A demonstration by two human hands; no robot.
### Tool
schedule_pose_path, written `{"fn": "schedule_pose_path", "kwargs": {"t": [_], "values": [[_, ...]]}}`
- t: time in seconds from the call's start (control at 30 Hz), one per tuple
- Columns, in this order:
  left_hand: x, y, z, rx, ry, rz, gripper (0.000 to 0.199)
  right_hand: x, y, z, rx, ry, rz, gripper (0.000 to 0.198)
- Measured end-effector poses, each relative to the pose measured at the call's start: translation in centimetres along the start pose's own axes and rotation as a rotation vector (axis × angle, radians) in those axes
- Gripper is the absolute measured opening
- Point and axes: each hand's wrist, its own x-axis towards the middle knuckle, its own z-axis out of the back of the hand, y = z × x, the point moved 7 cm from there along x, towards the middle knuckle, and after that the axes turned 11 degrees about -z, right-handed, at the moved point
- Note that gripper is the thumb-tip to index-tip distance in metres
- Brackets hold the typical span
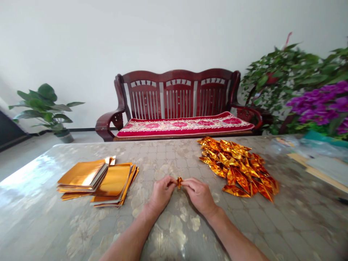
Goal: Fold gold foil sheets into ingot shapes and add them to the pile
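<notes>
Between my two hands, over the middle of the table, is a small piece of folded gold foil paper (179, 182). My left hand (162, 191) pinches its left side, and my right hand (199, 194) pinches the right side. The fingers of both hands are closed, so most of the paper is covered. On the left lie stacks of flat gold foil sheets (112, 181), some with grey backs showing. To the right is a heap of folded gold foil ingots (236, 166) with pointed ends.
The table (152, 152) has a patterned, glossy cover. At its right edge lie plastic bags (285, 143) and a flat grey-and-tan board (326, 170). Behind stands a wooden bench (178, 94) with a red cushion. Purple flowers (320, 105) and a potted plant (51, 105) flank it.
</notes>
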Motion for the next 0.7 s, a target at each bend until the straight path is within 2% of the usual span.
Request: {"fn": "schedule_pose_path", "kwargs": {"t": [0.27,0.7], "values": [[0.02,0.48,0.44,0.106,0.018,-0.039,0.017,-0.02,-0.43,0.63,-0.082,-0.019,-0.028,0.028],[0.14,0.67,0.21,0.084,0.013,-0.017,0.019,-0.11,-0.64,0.73,-0.077,-0.04,0.001,0.028]]}}
